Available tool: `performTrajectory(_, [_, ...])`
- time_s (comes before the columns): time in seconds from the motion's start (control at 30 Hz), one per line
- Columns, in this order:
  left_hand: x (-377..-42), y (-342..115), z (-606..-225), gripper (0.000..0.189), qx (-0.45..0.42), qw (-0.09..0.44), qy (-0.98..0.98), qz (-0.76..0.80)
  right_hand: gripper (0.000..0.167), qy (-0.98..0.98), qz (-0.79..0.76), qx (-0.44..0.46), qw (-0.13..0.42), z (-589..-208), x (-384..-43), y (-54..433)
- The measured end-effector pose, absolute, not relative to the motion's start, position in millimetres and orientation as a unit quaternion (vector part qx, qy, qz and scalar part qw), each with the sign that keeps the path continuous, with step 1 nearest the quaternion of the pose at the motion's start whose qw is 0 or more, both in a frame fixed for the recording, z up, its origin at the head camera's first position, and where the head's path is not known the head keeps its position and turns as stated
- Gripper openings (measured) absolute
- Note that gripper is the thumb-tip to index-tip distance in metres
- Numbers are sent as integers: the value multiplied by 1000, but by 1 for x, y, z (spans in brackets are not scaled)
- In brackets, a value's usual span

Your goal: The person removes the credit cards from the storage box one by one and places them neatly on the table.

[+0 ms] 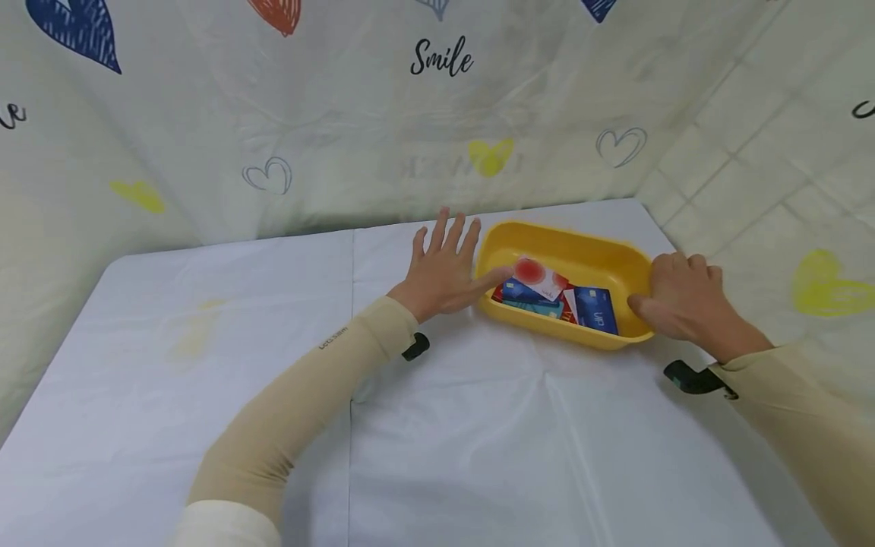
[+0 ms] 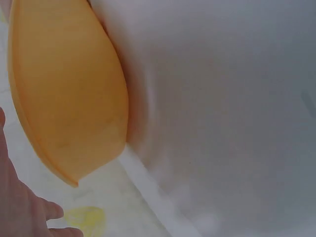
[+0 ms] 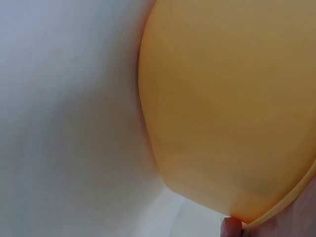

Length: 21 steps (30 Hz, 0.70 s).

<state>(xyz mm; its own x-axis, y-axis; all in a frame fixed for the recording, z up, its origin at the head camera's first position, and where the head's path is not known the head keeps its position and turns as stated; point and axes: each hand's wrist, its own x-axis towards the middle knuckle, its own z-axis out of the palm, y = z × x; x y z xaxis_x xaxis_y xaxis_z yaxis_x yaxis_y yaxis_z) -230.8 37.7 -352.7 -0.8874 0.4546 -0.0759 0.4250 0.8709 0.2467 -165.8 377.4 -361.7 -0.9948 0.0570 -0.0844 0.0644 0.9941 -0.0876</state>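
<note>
A yellow plastic basin (image 1: 595, 262) sits on the white-covered table, towards its far right. Inside lie several cards: a white one with red spots (image 1: 538, 278), a dark blue VIP card (image 1: 596, 310), and blue, teal and red ones partly covered. My right hand (image 1: 683, 300) grips the basin's right end, thumb over the rim and fingers round the outside. At the left end my left hand (image 1: 444, 273) is spread, fingers straight and apart, its thumb reaching over the rim. The basin's outer wall (image 2: 69, 89) fills much of the left wrist view, with the fingers at the lower left.
A white cloth with fold lines covers the table (image 1: 205, 395). Behind and to the right hangs a pale curtain (image 1: 342, 114) printed with hearts and the word Smile. The table's back edge runs close behind the basin.
</note>
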Motion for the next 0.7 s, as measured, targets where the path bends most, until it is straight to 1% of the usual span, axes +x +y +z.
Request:
performTrajectory(0.43, [-228,45,-357,96,222,76,966,109,50,999,-40,9,36,-362,-163,371])
performTrajectory(0.5, [-228,45,-357,90,224,77,966,103,50,998,-40,7,37,-361,-162,371])
performTrajectory(0.63, [-228,46,-355,69,234,74,966,85,51,998,-46,-2,45,-361,-163,371])
performTrajectory(0.7, [-228,47,-354,61,237,73,966,77,51,998,-49,-8,48,-361,-163,372])
